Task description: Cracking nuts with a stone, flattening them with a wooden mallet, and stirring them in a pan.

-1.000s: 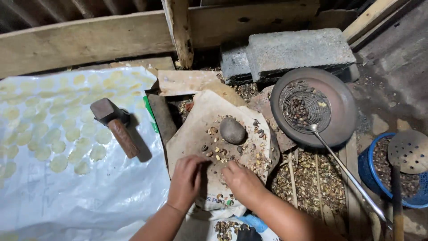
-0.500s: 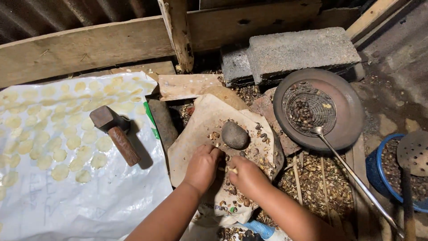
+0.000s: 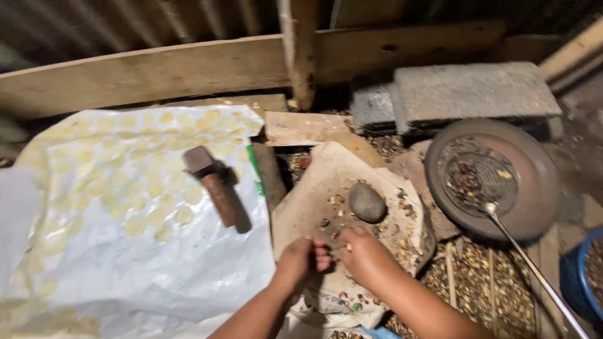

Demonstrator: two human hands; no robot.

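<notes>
My left hand (image 3: 299,258) and my right hand (image 3: 363,252) meet over the near edge of a flat stone slab (image 3: 314,188), fingers curled together around small nut pieces. What each hand pinches is too small to make out. A smooth grey pebble (image 3: 367,201) rests on the slab just beyond my right hand. Shell bits and kernels (image 3: 402,226) lie scattered over the slab. To the left, a rusty hammer (image 3: 213,182) lies on a white plastic sheet (image 3: 188,276) covered with several thin pale flattened discs (image 3: 135,224).
A dark round pan (image 3: 540,188) holds a wire skimmer (image 3: 477,179) with a long handle at the right. A blue bucket (image 3: 575,276) is at the right edge. Concrete blocks (image 3: 465,91) and wooden planks (image 3: 157,72) line the back. Shells litter the ground (image 3: 477,276).
Both hands have slid forward on the slab toward the pebble and drawn close together. The camera has shifted slightly to the left.
</notes>
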